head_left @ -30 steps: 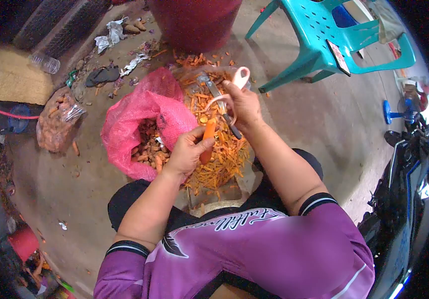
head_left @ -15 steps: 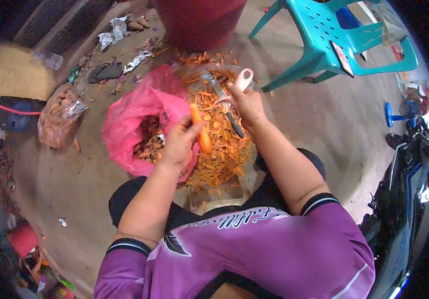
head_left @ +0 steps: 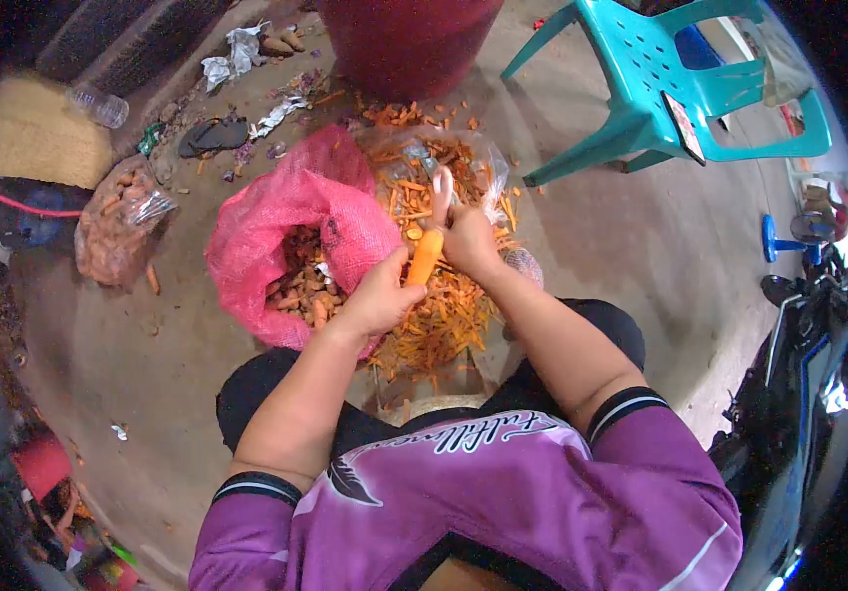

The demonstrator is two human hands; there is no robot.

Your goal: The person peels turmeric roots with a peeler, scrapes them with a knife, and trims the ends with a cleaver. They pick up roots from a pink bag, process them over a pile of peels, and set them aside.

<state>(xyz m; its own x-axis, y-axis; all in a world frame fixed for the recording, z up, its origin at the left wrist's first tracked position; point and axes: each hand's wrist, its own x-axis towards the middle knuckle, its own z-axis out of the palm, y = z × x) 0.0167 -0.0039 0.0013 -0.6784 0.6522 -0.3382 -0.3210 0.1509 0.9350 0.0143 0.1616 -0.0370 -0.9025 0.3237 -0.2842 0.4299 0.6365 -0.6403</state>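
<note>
My left hand (head_left: 380, 295) is closed round the lower end of a peeled orange carrot (head_left: 428, 252), which tilts up and away from me. My right hand (head_left: 470, 239) grips a peeler with a pale looped handle (head_left: 441, 190), against the carrot's upper end; its blade is hidden. Beneath both hands spreads a heap of orange peelings (head_left: 448, 330), partly on a clear plastic bag (head_left: 491, 169). Left of it, a pink mesh sack (head_left: 360, 229) gapes open, with brownish roots (head_left: 296, 294) inside.
A dark red tub (head_left: 409, 49) stands beyond the heap. At the right are a teal plastic chair (head_left: 631, 74) with a phone (head_left: 683, 126) on it and a motorcycle (head_left: 788, 394). Leftward lie a bag of roots (head_left: 116, 231), a dark sandal (head_left: 213, 138) and scraps.
My right hand has come down and left, bringing the peeler to the carrot. My left hand has shifted slightly right, tipping the carrot's top rightward. The knife on the heap no longer shows clearly.
</note>
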